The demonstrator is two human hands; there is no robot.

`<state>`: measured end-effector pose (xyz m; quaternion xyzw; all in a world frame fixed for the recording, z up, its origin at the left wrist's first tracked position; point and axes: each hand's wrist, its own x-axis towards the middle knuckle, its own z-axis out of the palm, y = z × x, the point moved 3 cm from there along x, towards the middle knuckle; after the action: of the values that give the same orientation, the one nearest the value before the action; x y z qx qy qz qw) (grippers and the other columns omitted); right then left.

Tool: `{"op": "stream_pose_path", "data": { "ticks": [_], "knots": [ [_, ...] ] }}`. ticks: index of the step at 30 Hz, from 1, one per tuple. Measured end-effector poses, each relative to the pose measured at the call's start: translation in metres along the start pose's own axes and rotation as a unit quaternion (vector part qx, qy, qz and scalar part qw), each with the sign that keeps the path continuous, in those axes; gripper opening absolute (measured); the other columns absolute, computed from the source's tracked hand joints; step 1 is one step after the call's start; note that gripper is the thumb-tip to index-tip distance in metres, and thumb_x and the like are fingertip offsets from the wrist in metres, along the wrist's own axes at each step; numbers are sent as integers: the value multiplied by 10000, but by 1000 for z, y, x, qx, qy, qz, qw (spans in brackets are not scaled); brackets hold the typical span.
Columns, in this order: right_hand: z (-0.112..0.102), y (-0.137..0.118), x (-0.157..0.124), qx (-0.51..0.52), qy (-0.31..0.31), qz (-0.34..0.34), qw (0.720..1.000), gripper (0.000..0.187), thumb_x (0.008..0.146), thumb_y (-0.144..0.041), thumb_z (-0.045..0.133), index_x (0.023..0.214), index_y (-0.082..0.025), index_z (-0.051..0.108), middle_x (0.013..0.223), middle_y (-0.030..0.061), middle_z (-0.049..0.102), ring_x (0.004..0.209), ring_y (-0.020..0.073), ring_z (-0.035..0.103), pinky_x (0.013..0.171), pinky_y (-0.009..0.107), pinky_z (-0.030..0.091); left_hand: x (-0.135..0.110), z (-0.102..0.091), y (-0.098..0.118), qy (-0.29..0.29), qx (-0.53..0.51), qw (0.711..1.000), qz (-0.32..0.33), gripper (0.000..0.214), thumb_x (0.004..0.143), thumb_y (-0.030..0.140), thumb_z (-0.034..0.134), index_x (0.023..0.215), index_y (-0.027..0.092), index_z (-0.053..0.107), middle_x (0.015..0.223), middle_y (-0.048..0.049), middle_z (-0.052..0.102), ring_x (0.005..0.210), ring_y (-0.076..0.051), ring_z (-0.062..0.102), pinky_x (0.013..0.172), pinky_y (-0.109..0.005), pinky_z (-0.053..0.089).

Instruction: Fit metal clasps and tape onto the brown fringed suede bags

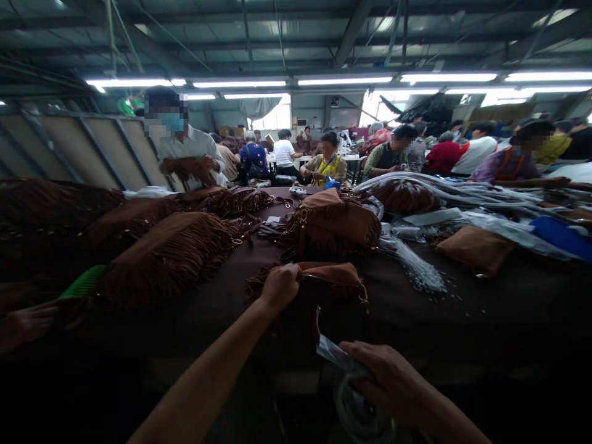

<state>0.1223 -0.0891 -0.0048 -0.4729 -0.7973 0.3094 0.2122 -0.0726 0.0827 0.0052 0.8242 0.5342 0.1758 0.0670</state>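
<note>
My left hand (pixel 281 287) is closed on the upper edge of a brown fringed bag (pixel 332 272) in front of me. A gold-coloured ring and clip hang at the bag's right end. Lower and to the right, my right hand (pixel 382 370) grips a strap in clear plastic wrap (pixel 340 356). A short dark strap end with a small metal piece sticks up out of the wrap. Below the hand hangs a pale coil (pixel 358 407), which looks like more of the wrapped strap. The right hand is apart from the bag.
Fringed brown bags (pixel 166 246) lie at left, another (pixel 337 219) just ahead. A co-worker's hand (pixel 28 324) at far left holds a green comb (pixel 83 281). White plastic strips (pixel 411 262) and a small brown pouch (pixel 476 248) lie right. A masked person (pixel 189 154) stands across the table.
</note>
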Motion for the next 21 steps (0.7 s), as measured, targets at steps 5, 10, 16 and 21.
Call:
{"op": "stream_pose_path", "data": {
  "ticks": [5, 10, 16, 21],
  "knots": [
    [-4, 7, -14, -13, -10, 20, 1000, 475, 808, -212, 558, 1281, -263, 566, 1136, 62, 668, 961, 188, 641, 822, 235, 457, 0, 7, -5, 7, -21, 999, 23, 238, 814, 100, 486, 964, 178, 653, 1023, -77, 682, 995, -196, 615, 883, -284, 430],
    [-6, 13, -14, 30, 14, 25, 999, 497, 794, -199, 546, 1290, -229, 563, 1146, 77, 665, 1000, 211, 629, 849, 256, 462, 0, 8, -7, 13, -23, 999, 36, 242, 809, 98, 479, 960, 179, 650, 1008, -71, 678, 970, -193, 613, 868, -280, 435],
    [-9, 17, 14, 60, 47, 49, 996, 492, 764, -173, 524, 1253, -194, 568, 1022, 33, 680, 889, 182, 626, 787, 235, 453, -5, 3, -3, -4, -30, 999, 26, 239, 826, 119, 481, 978, 187, 652, 1020, -69, 670, 985, -193, 607, 869, -277, 435],
    [-14, 26, 37, 90, 39, 60, 993, 390, 757, -181, 523, 1139, -188, 600, 817, -36, 636, 710, 111, 553, 628, 176, 400, -7, 1, -2, -5, -35, 999, 25, 223, 839, 131, 484, 975, 186, 652, 1013, -71, 670, 982, -192, 610, 880, -280, 435]
  ]
}}
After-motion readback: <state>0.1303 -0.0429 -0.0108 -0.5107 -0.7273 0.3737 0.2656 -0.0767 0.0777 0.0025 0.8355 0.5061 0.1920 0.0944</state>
